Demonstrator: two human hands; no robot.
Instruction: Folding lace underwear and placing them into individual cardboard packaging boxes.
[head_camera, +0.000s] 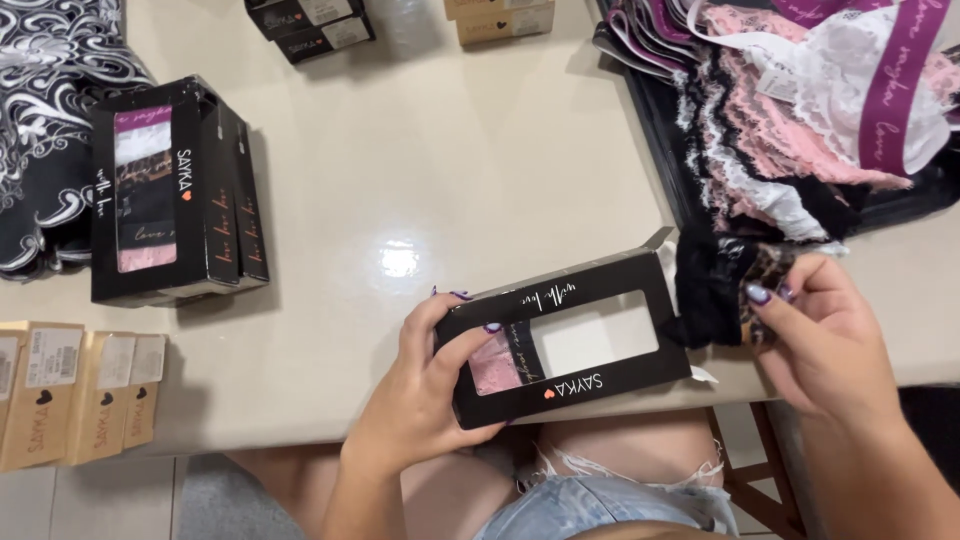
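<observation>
Two hands: both on one black window box (565, 340) at the table's (420, 180) near edge.
Box axis: long side runs left to right, tilted up toward the right; open flap end points right.
Left hand (425, 385): clasped around the box's left end, thumb on the window.
Right hand (820, 335): pinching black and leopard-print underwear (735, 290) at the open end.
Behind: lace pile (800, 110), upright boxes (175, 190).

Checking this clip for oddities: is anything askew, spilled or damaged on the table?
Nothing looks damaged or spilled. The black window box in the left hand is only part filled: pink lace at one end, the rest of the window bare. The right hand holds black and leopard-print underwear at its open end.
</observation>
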